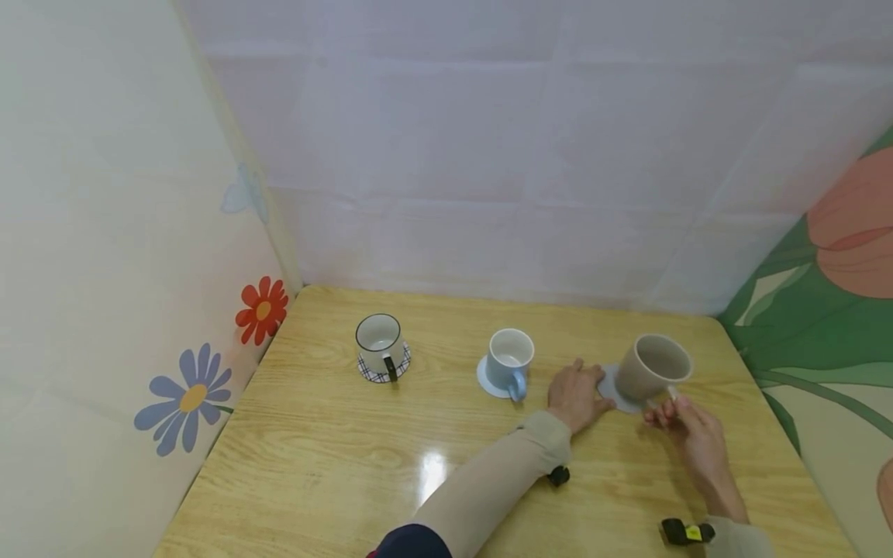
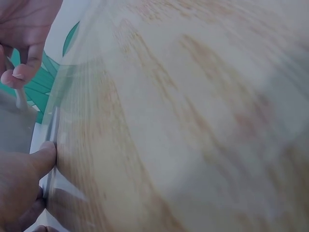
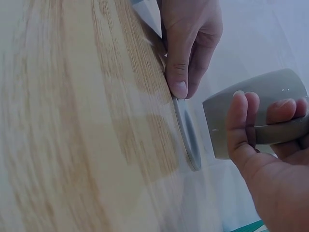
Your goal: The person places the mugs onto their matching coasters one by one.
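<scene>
At the right of the table, my right hand (image 1: 701, 446) grips the handle of a large grey-beige mug (image 1: 636, 373). In the right wrist view the base of this mug (image 3: 219, 128) is raised off a round light grey coaster (image 3: 187, 133), with a gap showing between them. My left hand (image 1: 577, 397) is low on the tabletop at the left edge of that coaster (image 1: 610, 383), its thumb and fingers holding the rim. Left of this hand, a white cup with a light blue handle (image 1: 510, 356) stands on a pale blue coaster (image 1: 486, 377).
Farther left on the wooden table (image 1: 314, 442), a white mug with a black rim and handle (image 1: 377, 341) stands on a checked coaster (image 1: 366, 374). A pale cloth wall (image 1: 488, 155) rises behind the table, with flower-printed sheets at both sides.
</scene>
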The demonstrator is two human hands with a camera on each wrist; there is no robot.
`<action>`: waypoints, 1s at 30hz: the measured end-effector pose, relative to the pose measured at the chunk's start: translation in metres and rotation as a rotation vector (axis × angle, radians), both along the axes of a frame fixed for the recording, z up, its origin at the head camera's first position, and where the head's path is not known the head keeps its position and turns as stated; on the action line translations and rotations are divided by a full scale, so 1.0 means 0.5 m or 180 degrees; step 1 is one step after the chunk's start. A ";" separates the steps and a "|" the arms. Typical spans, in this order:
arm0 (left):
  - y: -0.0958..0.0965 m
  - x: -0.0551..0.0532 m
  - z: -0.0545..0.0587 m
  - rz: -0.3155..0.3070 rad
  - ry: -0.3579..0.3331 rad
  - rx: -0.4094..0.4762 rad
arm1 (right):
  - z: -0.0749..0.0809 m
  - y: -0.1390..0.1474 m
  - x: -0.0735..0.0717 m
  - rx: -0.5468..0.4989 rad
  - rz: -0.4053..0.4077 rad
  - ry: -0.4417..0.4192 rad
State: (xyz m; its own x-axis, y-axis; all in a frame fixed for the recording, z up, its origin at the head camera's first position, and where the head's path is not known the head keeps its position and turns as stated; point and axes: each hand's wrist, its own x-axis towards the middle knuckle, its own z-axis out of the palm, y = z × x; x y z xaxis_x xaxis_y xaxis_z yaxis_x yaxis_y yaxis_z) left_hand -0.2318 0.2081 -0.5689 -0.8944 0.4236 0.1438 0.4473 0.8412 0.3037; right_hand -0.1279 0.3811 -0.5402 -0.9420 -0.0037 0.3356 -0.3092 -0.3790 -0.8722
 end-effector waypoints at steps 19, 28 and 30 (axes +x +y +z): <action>0.001 -0.001 -0.002 0.0015 -0.0053 0.0051 | -0.013 -0.007 -0.009 -0.0015 0.0062 -0.0122; 0.000 0.000 0.005 -0.0004 -0.0108 -0.0007 | -0.020 -0.012 -0.010 -0.0328 0.0296 -0.0119; -0.001 0.001 0.008 -0.0009 -0.0093 -0.0025 | -0.021 -0.013 -0.011 -0.0352 0.0318 -0.0125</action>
State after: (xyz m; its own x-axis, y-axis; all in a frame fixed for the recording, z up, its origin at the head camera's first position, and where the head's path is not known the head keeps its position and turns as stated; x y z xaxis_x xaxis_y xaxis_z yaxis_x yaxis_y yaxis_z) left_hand -0.2312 0.2076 -0.5651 -0.8969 0.4272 0.1143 0.4407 0.8424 0.3101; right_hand -0.1332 0.3748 -0.5508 -0.9512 -0.0631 0.3020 -0.2316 -0.5006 -0.8342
